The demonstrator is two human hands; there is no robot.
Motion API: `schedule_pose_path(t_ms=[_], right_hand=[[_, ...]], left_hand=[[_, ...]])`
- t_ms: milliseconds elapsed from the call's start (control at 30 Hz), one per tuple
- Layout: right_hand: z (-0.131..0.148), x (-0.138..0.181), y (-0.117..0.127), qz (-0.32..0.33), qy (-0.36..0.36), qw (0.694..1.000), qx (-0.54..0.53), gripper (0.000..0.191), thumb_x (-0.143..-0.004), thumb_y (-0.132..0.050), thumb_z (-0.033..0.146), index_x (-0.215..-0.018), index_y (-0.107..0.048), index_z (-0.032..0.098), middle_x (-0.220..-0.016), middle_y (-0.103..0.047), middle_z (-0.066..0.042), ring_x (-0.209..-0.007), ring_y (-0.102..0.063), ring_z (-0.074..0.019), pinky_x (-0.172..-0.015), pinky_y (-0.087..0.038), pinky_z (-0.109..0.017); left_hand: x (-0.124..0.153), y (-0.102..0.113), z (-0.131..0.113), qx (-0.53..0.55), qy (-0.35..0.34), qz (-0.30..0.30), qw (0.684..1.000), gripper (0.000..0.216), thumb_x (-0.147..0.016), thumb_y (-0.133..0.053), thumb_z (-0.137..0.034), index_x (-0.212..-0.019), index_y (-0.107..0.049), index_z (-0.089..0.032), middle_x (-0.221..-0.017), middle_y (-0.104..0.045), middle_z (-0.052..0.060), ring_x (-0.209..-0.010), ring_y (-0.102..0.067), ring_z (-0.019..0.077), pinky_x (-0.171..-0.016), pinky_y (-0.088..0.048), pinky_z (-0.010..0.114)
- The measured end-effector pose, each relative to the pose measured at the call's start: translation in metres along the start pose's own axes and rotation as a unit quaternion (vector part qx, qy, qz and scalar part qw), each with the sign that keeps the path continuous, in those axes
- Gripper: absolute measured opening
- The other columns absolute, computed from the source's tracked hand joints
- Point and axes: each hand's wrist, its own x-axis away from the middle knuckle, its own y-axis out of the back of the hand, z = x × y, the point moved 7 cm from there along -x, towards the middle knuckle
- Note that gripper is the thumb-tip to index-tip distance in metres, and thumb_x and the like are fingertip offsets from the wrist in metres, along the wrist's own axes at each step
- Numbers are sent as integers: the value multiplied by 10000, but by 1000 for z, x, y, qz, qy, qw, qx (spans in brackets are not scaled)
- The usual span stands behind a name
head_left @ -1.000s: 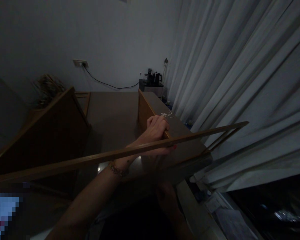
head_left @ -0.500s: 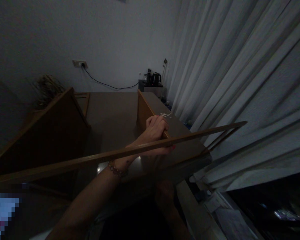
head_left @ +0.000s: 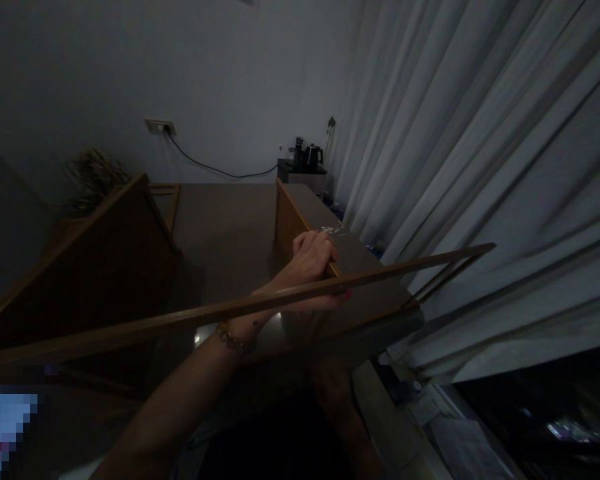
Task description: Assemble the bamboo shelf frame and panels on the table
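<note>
My left hand point(head_left: 314, 258) is wrapped over the top edge of an upright wooden panel point(head_left: 293, 217), fingers closed on it. Below a wooden rail, its red-nailed thumb shows. That rail point(head_left: 220, 312) crosses in front of my left forearm, which wears a bracelet point(head_left: 235, 340). Lower down, in deep shadow beneath the near edge of the piece of wooden furniture, is my right hand point(head_left: 333, 380); its fingers are too dark to make out. Another wooden panel point(head_left: 95, 267) slants up on the left, and a flat grey-brown board point(head_left: 220, 213) lies between the two panels.
Small pale bits point(head_left: 333, 229) lie on the surface right of the panel. A black kettle point(head_left: 312, 157) stands on a small cabinet point(head_left: 305, 177) by the wall, its cord running to a socket point(head_left: 160, 127). Long pale curtains point(head_left: 430, 133) hang right. Dried stalks point(head_left: 97, 173) stand left.
My right hand has shifted slightly in the shadow. My left hand keeps its grip on the panel, and the furniture stays in place.
</note>
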Motion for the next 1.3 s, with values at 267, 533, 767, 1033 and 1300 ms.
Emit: schedule_pose_path(t_ms=[267,533,767,1033,1300], right_hand=[[0,8,-4,-36,-44,998,-37,253,-1010,-384,210,-974,-635,214,-801,-635,-45,-728,-592,-179,-669,-476,-308],[-9,12,2,-40,-52,996,52,286,-1006,-407,378,-864,-601,222,-767,-617,-45,-720,-550,-210,-681,-380,-353],[-3,3,3,2,-19,992,126,357,-1015,-352,312,-759,-584,224,-722,-613,-37,-715,-518,-199,-710,-335,-358],[-1,6,0,-9,-23,989,145,352,-1025,-359,326,-762,-569,223,-706,-613,-30,-732,-530,-200,-731,-329,-360],[-2,18,-3,-30,-37,986,157,300,-1000,-411,267,-771,-600,226,-696,-629,-22,-759,-563,-202,-766,-321,-376]], left_hand=[[2,-1,2,2,-9,-22,1000,395,-723,-629,-476,-931,-416,-217,-944,-522,48,-941,-484,244,-877,-354,452],[1,-6,5,3,-5,0,1000,378,-724,-631,-465,-919,-423,-218,-931,-525,49,-923,-493,250,-841,-363,433],[0,3,-1,3,-11,-13,1000,372,-747,-624,-471,-908,-396,-225,-910,-515,34,-900,-477,232,-848,-358,432],[-1,4,-3,7,-17,-19,1000,468,-688,-666,-527,-900,-380,-222,-889,-496,28,-875,-465,223,-820,-364,414],[-2,5,-3,20,-13,-8,1000,482,-693,-646,-560,-896,-369,-221,-904,-488,30,-891,-467,226,-835,-362,428]])
